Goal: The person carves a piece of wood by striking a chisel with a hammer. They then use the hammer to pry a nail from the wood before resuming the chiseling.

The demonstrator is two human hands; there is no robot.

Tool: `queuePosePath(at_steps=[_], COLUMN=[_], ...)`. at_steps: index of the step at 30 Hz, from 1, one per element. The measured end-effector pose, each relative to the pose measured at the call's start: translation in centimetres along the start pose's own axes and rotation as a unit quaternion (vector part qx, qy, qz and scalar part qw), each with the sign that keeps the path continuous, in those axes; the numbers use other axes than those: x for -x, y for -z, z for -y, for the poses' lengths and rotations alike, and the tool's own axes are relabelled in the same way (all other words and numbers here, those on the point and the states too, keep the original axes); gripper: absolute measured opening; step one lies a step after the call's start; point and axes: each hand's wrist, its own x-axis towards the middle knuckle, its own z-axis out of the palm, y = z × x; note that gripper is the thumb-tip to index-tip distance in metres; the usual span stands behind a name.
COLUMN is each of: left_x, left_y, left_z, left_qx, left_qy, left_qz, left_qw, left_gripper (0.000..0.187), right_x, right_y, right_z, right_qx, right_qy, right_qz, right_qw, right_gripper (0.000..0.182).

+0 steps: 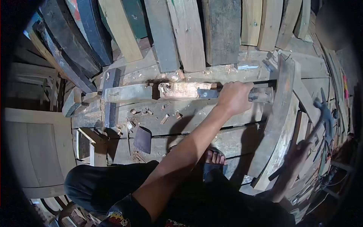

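My left hand (235,97) is closed around a chisel (261,94), its handle end poking out to the right of my fist. The chisel lies nearly level, and its flat blade (208,93) rests on the freshly cut, pale part of a wooden piece (183,90). A greyer stretch of wood (128,93) runs on to the left, past a dark notch. Off to the right, my right hand (298,151) grips the handle of a hammer (326,118), its head raised and apart from the chisel.
Several curved timber pieces (189,34) stand along the back. A long plank (278,117) slants on the right. Wood chips (165,119) and a dark flat piece (142,140) lie on the boards before me. A panelled board (39,147) is at left. My foot (215,158) is close below.
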Motion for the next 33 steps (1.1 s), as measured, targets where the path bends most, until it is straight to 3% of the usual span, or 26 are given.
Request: queuePosePath(at_steps=[1,2,3,5,7,9,11,13,15,17,19,21,23,24,26,31,33], left_x=[0.2,0.3,0.3,0.4,0.3,0.4,1.0,2.0,2.6,2.8,2.9,2.7,2.2,1.6,0.8,0.7,0.4], left_y=[0.0,0.0,-0.1,-0.3,0.1,-0.2,0.0,0.7,2.3,2.8,3.8,4.2,5.1,4.9,4.5,1.4,0.6], left_z=[-0.1,0.0,0.1,0.2,0.1,1.0,2.5,3.3,3.8,4.2,3.1,0.7,-2.6,-3.4,-4.3,-0.2,1.1], left_qx=[0.006,0.000,-0.006,-0.004,0.007,-0.006,-0.033,-0.075,-0.078,-0.028,0.056,0.084,0.110,0.107,0.101,0.103,0.080], left_qy=[0.004,0.004,0.004,0.004,0.002,0.008,0.028,0.028,0.030,-0.002,-0.038,-0.066,-0.088,-0.087,-0.086,-0.072,-0.067], left_qz=[0.011,0.016,0.020,0.023,0.019,0.027,0.061,0.046,0.044,-0.022,-0.073,-0.095,-0.106,-0.084,-0.035,-0.058,-0.077], left_qw=[1.000,1.000,1.000,1.000,1.000,1.000,0.997,0.996,0.996,0.999,0.995,0.990,0.984,0.987,0.991,0.990,0.992], left_gripper=[0.024,0.024,0.024,0.024,0.024,0.023,0.022,0.024,0.026,0.028,0.029,0.030,0.030,0.031,0.032,0.033,0.034], right_x=[0.3,1.4,1.0,0.8,2.4,2.9,4.5,4.1,4.1,3.5,3.1,2.0,0.7,-1.2,-0.7,-0.1,1.0], right_y=[-0.9,-1.7,-1.6,-2.1,-4.6,-5.5,-5.4,-4.4,-4.5,-3.4,-3.8,-1.7,0.1,3.8,3.4,1.3,-0.8], right_z=[1.6,3.1,3.0,1.8,-1.2,-5.2,-4.3,-4.0,-2.6,-0.7,1.7,2.0,1.6,-0.4,-0.4,-1.1,0.2], right_qx=[-0.037,-0.020,-0.049,-0.081,-0.109,-0.007,0.124,0.120,0.115,0.015,0.011,-0.031,-0.032,-0.059,-0.082,-0.019,0.022], right_qy=[0.043,0.077,0.096,0.095,0.029,-0.096,-0.100,-0.129,-0.091,-0.068,0.012,0.045,0.050,0.075,0.045,0.031,0.033], right_qz=[0.020,-0.042,-0.045,-0.069,-0.071,-0.002,0.170,0.201,0.058,0.031,-0.001,0.050,-0.014,0.065,0.092,0.134,0.074], right_qw=[0.998,0.996,0.993,0.990,0.991,0.995,0.972,0.963,0.987,0.997,1.000,0.997,0.998,0.993,0.991,0.990,0.996], right_gripper=[0.045,0.042,0.042,0.044,0.048,0.052,0.053,0.051,0.048,0.047,0.047,0.047,0.044,0.044,0.044,0.045,0.046])
